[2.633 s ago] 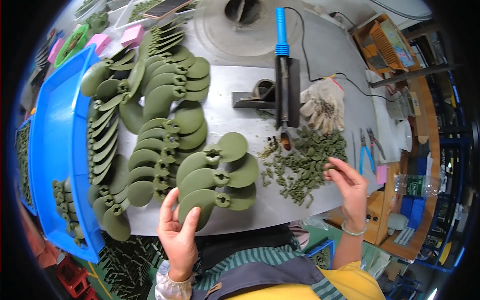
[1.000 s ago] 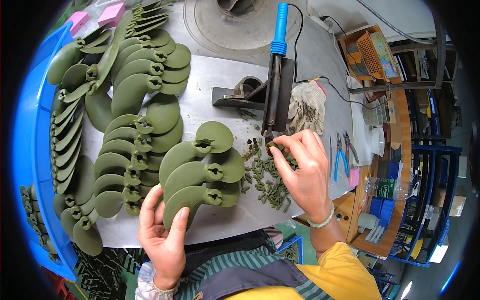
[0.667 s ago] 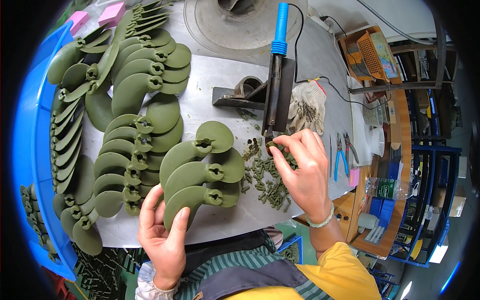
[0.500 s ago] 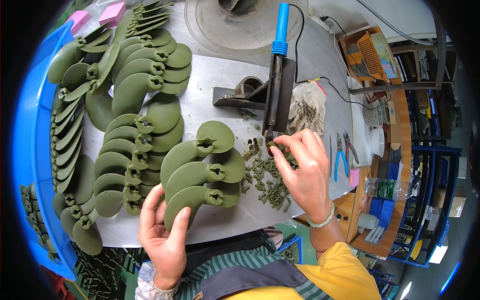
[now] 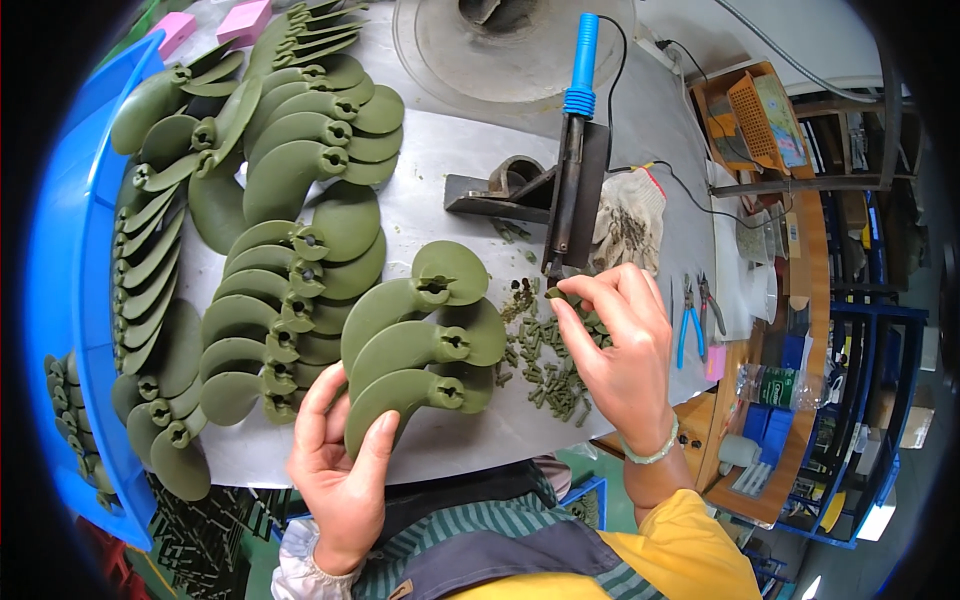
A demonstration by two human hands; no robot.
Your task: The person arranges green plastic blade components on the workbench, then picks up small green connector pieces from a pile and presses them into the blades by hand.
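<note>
My left hand (image 5: 343, 470) is closed on the lower edge of a green propeller blade (image 5: 392, 400), the nearest of three overlapping ones. Each blade has two curved lobes and a notched hub at its middle. My right hand (image 5: 625, 345) pinches a small green piece (image 5: 556, 293), mostly covered by the fingertips. Just above that piece is the dark tip of a soldering iron (image 5: 573, 170) with a blue handle, propped upright on a black metal bracket (image 5: 500, 195). Many short green plastic pegs (image 5: 550, 375) lie loose below the right hand.
Rows of green blades (image 5: 290, 270) cover the left of the table. A blue crate (image 5: 75, 260) borders them. On the right lie a stained white glove (image 5: 632, 215), blue-handled pliers (image 5: 690, 325) and a black cord. A round metal plate (image 5: 500, 60) lies at the back.
The whole view has shifted slightly to the right. My right fingertips and the small piece sit a little lower below the iron's tip. My left hand keeps its hold on the blade.
</note>
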